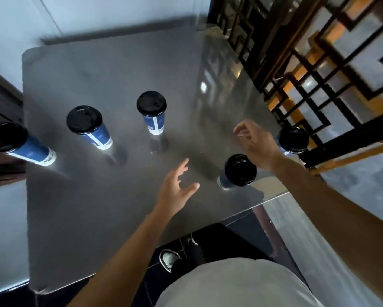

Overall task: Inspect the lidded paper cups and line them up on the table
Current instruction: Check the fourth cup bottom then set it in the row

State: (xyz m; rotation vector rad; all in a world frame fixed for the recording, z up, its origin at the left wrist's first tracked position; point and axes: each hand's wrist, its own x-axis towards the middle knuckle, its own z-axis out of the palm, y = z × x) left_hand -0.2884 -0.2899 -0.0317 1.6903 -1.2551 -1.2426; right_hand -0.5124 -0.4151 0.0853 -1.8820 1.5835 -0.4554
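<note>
Three cups [150, 113] stand in a row on the desk [97, 207], approx. done; two cups [239, 171] near the right edge look left to do. Left hand [175, 187] and right hand [255, 144] hover w/ fingers spread, holding nothing.

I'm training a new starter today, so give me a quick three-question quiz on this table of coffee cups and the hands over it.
1. Count: how many lidded cups stand on the table?
2. True or false: the right hand grips a cup.
3. Multiple choice: which cup stands nearest the left hand? A, the far-left cup; B, the middle cup; C, the near cup at the table's right front edge.

Key
1. Five: those three, the second cup from the left, and the far-right cup partly behind the right hand.
2. False; its fingers are loosely curled above the table, holding nothing.
3. C.
</note>
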